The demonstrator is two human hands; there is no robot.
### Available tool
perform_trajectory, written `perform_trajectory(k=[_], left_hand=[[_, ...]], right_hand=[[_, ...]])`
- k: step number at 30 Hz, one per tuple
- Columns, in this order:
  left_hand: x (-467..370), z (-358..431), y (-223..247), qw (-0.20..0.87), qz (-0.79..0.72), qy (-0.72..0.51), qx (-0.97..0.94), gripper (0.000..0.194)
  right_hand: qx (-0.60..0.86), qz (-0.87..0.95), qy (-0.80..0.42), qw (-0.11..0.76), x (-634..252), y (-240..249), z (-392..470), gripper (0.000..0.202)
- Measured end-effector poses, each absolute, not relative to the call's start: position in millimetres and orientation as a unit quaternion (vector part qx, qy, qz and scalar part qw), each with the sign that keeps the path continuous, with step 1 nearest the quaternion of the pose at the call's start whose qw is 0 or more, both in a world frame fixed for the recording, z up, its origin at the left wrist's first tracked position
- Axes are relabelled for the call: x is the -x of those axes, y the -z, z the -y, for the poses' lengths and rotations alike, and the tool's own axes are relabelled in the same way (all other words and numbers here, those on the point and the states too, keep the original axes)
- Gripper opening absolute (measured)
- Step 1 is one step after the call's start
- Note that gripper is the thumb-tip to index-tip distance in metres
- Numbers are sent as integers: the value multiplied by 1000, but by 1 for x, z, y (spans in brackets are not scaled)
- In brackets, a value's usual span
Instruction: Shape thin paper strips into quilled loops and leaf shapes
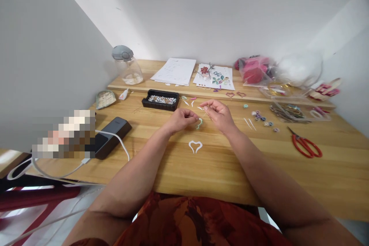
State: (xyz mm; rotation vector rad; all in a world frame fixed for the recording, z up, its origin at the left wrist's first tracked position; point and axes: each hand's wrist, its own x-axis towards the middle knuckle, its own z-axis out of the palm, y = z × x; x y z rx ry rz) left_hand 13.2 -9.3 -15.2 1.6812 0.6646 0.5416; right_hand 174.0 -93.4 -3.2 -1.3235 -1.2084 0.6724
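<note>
My left hand is closed in a pinch on a small pale green curved piece, which hangs from the fingertips just above the table. Close by on the right, my right hand has thumb and forefinger pressed together. Whatever lies between them is too fine to make out, perhaps a thread. Below both hands, a white open heart-shaped cutout lies flat on the wooden table. Small white slivers and a pink leaf-like piece rest just beyond my left hand.
A black tray of beads stands beyond my left hand. Red-handled scissors, small thread spools and a clear plastic box lie to the right. Papers and a lidded jug are at the back; a dark power bank is left.
</note>
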Motion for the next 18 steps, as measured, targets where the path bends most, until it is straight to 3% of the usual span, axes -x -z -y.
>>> perform_trajectory(k=[18], left_hand=[[-14,19,8,627,-252,-189,-713,25]], right_hand=[[526,479,-345,613,-163,-4,96,20]])
